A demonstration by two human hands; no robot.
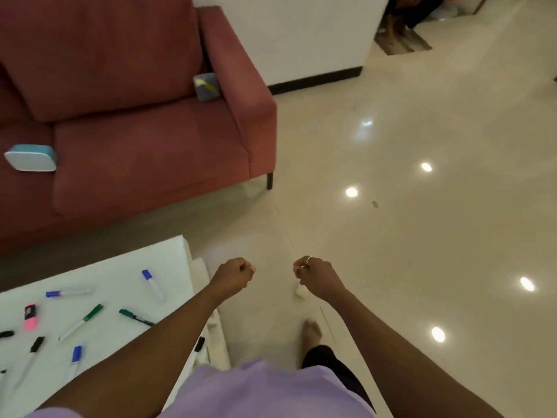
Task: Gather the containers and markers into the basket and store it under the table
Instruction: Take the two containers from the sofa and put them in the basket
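Several markers lie scattered on the white table (126,267) at the lower left: a blue-capped marker (152,283), another blue-capped one (64,293), a green-capped marker (86,319), a dark green pen (135,317) and a pink highlighter (30,316). On the red sofa rest a teal-and-white container (30,157) and a small grey-and-yellow container (206,86). My left hand (233,274) and my right hand (315,274) are held out over the floor to the right of the table, both curled into fists with nothing in them. No basket is in view.
The red sofa (144,152) stands behind the table, one dark leg (269,181) at its corner. Glossy cream floor (422,236) spreads to the right. A white wall block (301,37) rises at the back. My bare foot (312,331) stands beside the table.
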